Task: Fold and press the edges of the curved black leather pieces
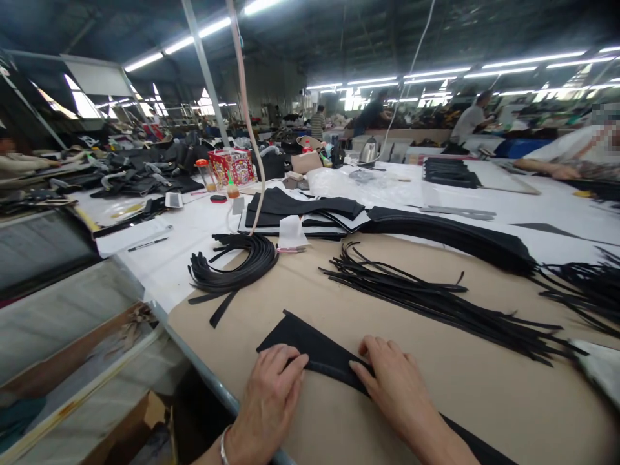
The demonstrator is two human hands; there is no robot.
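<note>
A long black leather-like piece (314,342), wide and flared at its far left end, lies on the tan work surface (232,342). It narrows toward the lower right, where it passes under my right forearm. My left hand (271,391) grips its near edge close to the wide end, thumb and fingers together. Farther right, my right hand (394,381) has the narrower part between its thumb and curled fingers. Beyond the hands lie a curved bundle of black strips (259,261) and a loose spread of thin black strips (426,303).
Stacked black pieces (300,206) and a long curved stack (450,236) lie across the table. A cord (249,116) hangs down to the strip bundle. At left are a pen (148,244) and open bins (77,361) below the table edge. Other people work farther back.
</note>
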